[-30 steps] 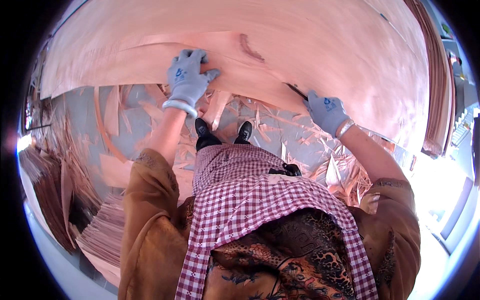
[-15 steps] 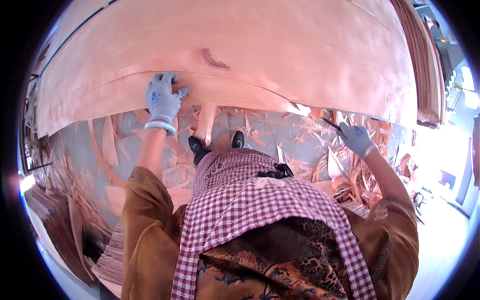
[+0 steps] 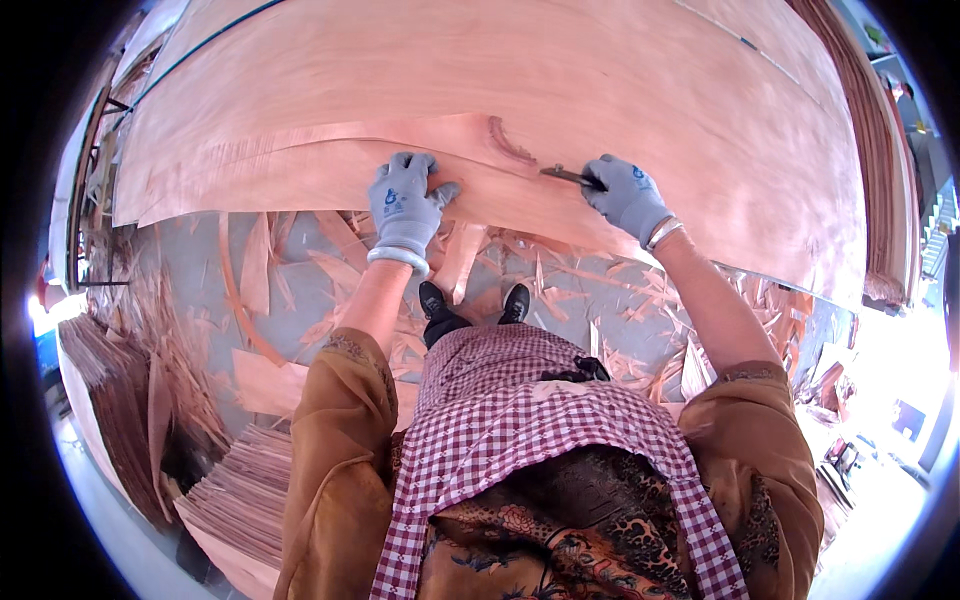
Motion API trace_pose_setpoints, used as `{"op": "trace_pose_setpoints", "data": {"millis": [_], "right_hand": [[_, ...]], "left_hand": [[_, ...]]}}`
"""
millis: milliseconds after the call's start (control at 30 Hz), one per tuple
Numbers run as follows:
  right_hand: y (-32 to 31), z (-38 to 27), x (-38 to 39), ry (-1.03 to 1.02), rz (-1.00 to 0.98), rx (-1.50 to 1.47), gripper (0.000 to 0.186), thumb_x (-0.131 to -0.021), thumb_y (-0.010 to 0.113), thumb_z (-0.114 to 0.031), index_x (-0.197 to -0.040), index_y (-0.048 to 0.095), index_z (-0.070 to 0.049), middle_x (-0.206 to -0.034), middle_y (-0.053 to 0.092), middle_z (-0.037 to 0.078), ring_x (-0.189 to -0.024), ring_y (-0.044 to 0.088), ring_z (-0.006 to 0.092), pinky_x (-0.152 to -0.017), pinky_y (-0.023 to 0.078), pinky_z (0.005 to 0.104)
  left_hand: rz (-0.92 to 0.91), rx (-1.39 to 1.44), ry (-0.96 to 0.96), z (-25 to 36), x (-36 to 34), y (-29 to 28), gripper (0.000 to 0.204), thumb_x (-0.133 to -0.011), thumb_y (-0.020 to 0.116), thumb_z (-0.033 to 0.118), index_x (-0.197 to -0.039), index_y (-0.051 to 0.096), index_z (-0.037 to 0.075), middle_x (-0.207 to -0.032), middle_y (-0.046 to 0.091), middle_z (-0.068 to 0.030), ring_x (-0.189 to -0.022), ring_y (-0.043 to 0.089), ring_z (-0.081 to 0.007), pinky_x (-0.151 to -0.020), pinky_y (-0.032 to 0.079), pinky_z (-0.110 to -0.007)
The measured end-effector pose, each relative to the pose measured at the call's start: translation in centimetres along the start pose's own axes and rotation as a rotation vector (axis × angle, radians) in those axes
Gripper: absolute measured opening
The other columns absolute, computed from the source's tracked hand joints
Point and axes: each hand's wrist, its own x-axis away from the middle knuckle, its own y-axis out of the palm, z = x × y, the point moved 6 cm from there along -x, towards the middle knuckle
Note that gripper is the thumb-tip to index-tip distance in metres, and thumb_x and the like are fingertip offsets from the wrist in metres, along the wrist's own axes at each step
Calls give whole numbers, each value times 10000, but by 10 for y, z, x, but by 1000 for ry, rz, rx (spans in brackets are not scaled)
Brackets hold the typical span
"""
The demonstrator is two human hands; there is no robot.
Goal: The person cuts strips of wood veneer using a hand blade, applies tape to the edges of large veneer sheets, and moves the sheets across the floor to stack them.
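A large sheet of pale reddish wood veneer (image 3: 650, 110) lies spread before me, with a dark curved mark and a split running leftward from near it. On the near part of the sheet rests my left hand (image 3: 405, 205), in a grey-blue glove, with its thumb apart and its fingers bent against the wood, holding nothing. My right hand (image 3: 630, 200), gloved the same way, is closed round the handle of a short dark knife (image 3: 565, 176). The blade points left, its tip close to the dark mark. Whether the tip touches the veneer I cannot tell.
Veneer scraps (image 3: 255, 265) litter the grey floor below the sheet's near edge and around my shoes. Stacked veneer sheets (image 3: 240, 490) stand at the lower left. Another tall stack (image 3: 885, 180) rises at the right end of the sheet.
My right hand has brought the knife from the sheet's near right edge leftward and farther in, beside the dark mark. My left hand stays on the near part of the sheet. The view has shifted.
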Motion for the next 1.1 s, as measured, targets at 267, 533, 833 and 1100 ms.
{"op": "trace_pose_setpoints", "data": {"millis": [267, 533, 833, 1100], "right_hand": [[-130, 165, 24, -202, 779, -250, 203, -886, 531, -248, -796, 559, -68, -608, 498, 26, -549, 500, 211, -508, 396, 347], [-37, 358, 533, 991, 1091, -1301, 296, -874, 458, -258, -1060, 588, -68, -1011, 620, 91, -931, 600, 176, -750, 498, 341], [94, 109, 294, 408, -251, -1112, 410, -850, 527, -69, -1255, 480, -31, -1137, 595, 65, -1051, 552, 171, -930, 411, 292], [120, 35, 275, 224, -797, -1130, 410, -883, 602, -241, -1212, 531, -7, -1009, 593, -13, -888, 485, 103, -828, 431, 275]], "left_hand": [[62, 54, 56, 5, 0, -5, 334, -630, 781, 260, -861, 593, 109, -929, 589, -58, -856, 551, -294, -721, 457, -408], [47, 12, 51, -2, 8, 1, 346, -641, 767, 264, -885, 595, 91, -956, 590, -93, -878, 549, -314, -743, 452, -427], [133, 10, 247, 13, 6, -4, 316, -680, 738, 252, -868, 571, 60, -912, 574, -127, -862, 527, -330, -762, 419, -443], [102, -40, 243, 4, 11, 11, 325, -704, 707, 298, -885, 561, 71, -913, 569, -140, -851, 526, -343, -747, 419, -444]]}}
